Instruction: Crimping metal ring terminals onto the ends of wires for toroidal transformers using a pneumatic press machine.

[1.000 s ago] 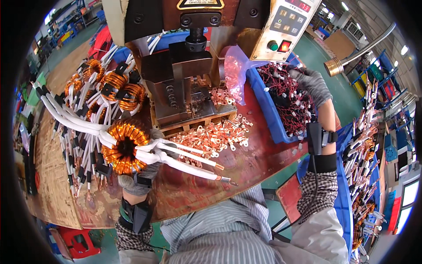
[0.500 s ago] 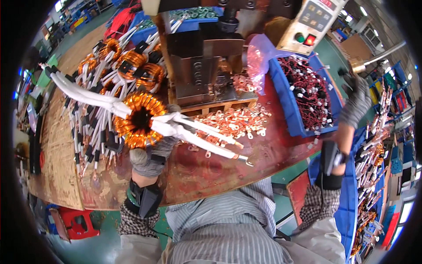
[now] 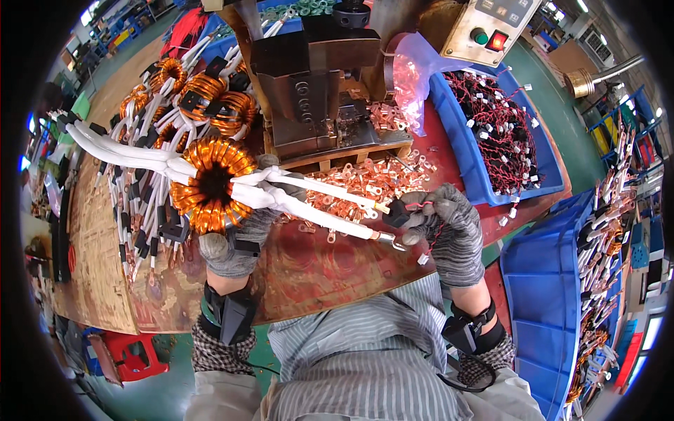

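My left hand (image 3: 233,256), in a grey glove, grips a copper-wound ring coil (image 3: 188,203) from below and behind; part of the hand is hidden by it. Thick white-sleeved leads (image 3: 319,219) run out of the coil to both sides. On the right, one ends in a metal lug (image 3: 390,239) and another in a bare copper tip. Close to these ends, my gloved right hand (image 3: 456,235) pinches a small black piece (image 3: 397,213) with thin red wire. A little white plug (image 3: 423,259) dangles below its fingers.
Loose copper lugs (image 3: 351,184) lie before a dark metal press (image 3: 298,91). More coils (image 3: 203,95) with leads are heaped at left. A blue bin (image 3: 463,165) of wired black parts stands at right, beside a control box (image 3: 460,38). Another blue bin (image 3: 540,281) holds finished-looking leads.
My right hand has come leftward and nearer from beyond the blue bin, and now holds the small black piece by the lead ends. The left hand keeps the coil nearly in place.
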Demonstrator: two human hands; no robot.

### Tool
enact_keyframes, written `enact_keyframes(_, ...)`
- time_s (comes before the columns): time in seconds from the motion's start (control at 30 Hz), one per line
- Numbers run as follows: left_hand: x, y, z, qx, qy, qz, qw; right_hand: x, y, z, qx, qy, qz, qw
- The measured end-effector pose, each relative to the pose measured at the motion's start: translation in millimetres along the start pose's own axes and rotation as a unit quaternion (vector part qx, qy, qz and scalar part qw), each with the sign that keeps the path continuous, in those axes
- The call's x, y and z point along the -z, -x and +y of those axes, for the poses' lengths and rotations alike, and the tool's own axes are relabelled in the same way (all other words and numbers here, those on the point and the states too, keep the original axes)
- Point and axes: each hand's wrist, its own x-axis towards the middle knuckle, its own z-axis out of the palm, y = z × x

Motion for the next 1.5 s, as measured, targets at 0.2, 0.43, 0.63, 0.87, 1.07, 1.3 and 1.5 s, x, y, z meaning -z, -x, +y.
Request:
enact_keyframes(0.2,5,2,-3,0.004,0.009,-0.015,1.000,1,-2,3,0.009,-0.028,-0.021,0.999)
enact_keyframes(0.43,-4,4,-1,0.012,-0.004,0.001,1.000,-5,0,0,0.031,-0.020,-0.031,0.999)
enact_keyframes(0.63,-6,3,7,0.053,-0.021,-0.043,0.997,-15,4,-8,0.061,0.087,-0.059,0.993)
enact_keyframes(0.87,0,5,2,0.050,-0.027,-0.024,0.998,-23,3,0,0.075,0.301,-0.028,0.950)
enact_keyframes(1.07,5,6,0,0.045,0.003,-0.009,0.999,-30,-3,-13,0.125,0.415,-0.056,0.899)
enact_keyframes(1.3,-11,2,3,0.053,-0.041,-0.002,0.998,-26,-6,-24,0.066,0.377,-0.083,0.920)
enact_keyframes(1.5,7,4,-11,0.046,0.068,-0.067,0.994,-44,-21,-33,0.248,0.600,-0.163,0.743)
